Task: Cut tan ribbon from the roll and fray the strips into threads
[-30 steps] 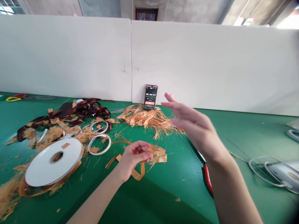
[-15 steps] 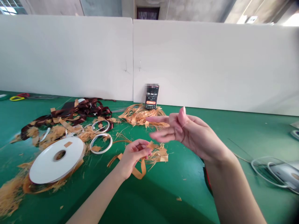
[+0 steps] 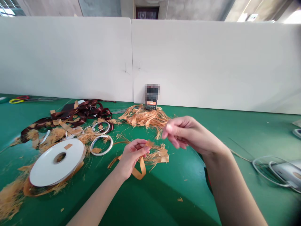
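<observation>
To the white spool's (image 3: 45, 169) right, the left hand (image 3: 131, 158) pinches an orange ribbon strip (image 3: 150, 143), apparently not fully frayed, the right hand (image 3: 188, 133) curls farther right, hold unclear, and a heap (image 3: 143, 116) behind-right looks already frayed

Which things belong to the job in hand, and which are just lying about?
Likely in use:
flat tan fabric ribbon, in the left hand
frayed tan ribbon pieces nearby
possibly, the large round white spool

Apparently lying about:
glossy dark-brown ribbon heap
two round white rings
rectangular black phone
</observation>
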A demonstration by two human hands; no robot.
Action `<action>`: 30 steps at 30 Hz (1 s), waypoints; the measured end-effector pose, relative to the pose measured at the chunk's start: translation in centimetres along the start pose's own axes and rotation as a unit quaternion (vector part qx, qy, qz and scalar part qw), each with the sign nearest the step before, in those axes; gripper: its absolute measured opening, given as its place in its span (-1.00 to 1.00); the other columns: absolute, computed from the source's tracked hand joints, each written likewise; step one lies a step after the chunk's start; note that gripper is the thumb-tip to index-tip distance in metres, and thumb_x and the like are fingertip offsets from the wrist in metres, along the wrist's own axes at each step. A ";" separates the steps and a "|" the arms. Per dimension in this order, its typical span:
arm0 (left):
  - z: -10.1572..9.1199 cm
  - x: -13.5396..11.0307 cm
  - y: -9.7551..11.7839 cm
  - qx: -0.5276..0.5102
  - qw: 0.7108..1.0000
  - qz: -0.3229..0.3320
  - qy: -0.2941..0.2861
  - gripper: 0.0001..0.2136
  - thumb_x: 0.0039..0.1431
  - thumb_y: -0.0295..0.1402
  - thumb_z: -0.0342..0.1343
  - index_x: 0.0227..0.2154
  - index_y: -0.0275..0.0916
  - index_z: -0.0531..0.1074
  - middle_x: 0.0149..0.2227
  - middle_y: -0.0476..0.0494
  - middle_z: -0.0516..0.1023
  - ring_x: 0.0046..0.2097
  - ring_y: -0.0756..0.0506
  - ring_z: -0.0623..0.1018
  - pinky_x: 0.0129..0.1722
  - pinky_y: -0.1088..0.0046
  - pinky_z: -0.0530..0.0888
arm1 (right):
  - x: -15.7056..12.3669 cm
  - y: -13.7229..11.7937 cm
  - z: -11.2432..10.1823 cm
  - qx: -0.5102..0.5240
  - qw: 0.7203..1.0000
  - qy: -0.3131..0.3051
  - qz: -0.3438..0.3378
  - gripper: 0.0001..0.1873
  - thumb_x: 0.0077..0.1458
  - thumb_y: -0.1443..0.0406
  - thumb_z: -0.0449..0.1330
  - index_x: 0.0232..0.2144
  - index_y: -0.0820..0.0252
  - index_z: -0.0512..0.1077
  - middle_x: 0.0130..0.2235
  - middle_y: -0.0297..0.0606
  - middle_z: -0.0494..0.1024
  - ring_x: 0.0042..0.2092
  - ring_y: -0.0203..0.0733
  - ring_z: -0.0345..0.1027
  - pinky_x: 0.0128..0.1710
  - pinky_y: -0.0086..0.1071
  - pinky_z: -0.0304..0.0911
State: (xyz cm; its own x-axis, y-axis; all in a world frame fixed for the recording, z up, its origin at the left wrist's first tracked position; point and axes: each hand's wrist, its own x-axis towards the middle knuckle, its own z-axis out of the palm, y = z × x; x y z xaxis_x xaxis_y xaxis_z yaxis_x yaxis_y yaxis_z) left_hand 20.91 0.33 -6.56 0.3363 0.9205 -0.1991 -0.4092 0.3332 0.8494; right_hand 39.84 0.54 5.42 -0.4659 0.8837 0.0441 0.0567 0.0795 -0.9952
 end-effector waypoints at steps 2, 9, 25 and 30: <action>0.0 -0.1 -0.1 0.002 1.000 0.004 -0.003 -0.78 -0.14 -0.42 0.37 -0.37 -0.26 0.52 -0.45 0.00 0.53 -0.43 0.09 0.47 -0.45 0.62 0.37 | 0.3 0.1 0.4 0.044 0.990 0.102 -0.086 -0.68 0.18 0.12 0.12 -0.44 0.17 0.53 -0.50 -0.33 0.56 -0.54 -0.40 0.37 -0.53 -0.50 0.30; 0.2 -0.1 0.0 -0.009 1.000 -0.003 0.009 -0.76 -0.17 -0.44 0.38 -0.36 -0.24 0.54 -0.40 -0.02 0.59 -0.34 0.08 0.53 -0.34 0.64 0.41 | 1.2 2.0 0.4 -0.307 0.920 0.170 -0.173 -0.56 -0.03 0.46 0.19 -0.07 0.09 0.48 0.29 -0.33 0.17 0.30 0.01 -0.02 0.27 -0.04 0.01; -0.1 0.4 -0.1 -0.021 1.000 -0.003 0.016 -0.77 -0.13 -0.44 0.36 -0.33 -0.25 0.54 -0.36 -0.05 0.61 -0.32 0.07 0.54 -0.32 0.62 0.41 | 0.6 0.3 0.7 0.023 0.994 0.106 0.016 -0.50 0.18 -0.09 -0.04 -0.42 0.20 0.38 -0.22 -0.15 0.61 -0.71 -0.51 0.06 -0.70 -0.46 0.04; -0.5 0.7 -0.3 -0.042 0.999 0.003 0.011 -0.75 -0.15 -0.47 0.37 -0.32 -0.27 0.54 -0.34 -0.07 0.61 -0.29 0.05 0.55 -0.26 0.58 0.43 | 0.7 1.8 0.0 -0.278 0.943 -0.057 0.175 -0.58 -0.01 -0.02 0.23 -0.54 0.24 0.51 -0.59 -0.30 0.48 -0.59 -0.38 0.15 -0.63 -0.46 0.01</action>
State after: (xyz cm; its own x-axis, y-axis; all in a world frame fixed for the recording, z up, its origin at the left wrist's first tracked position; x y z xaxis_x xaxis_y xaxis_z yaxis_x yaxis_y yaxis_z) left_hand 20.85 1.02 -7.17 0.3152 0.9264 -0.2060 -0.4804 0.3430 0.8072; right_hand 39.55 1.32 3.66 -0.4230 0.8481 -0.3190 0.6635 0.0501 -0.7465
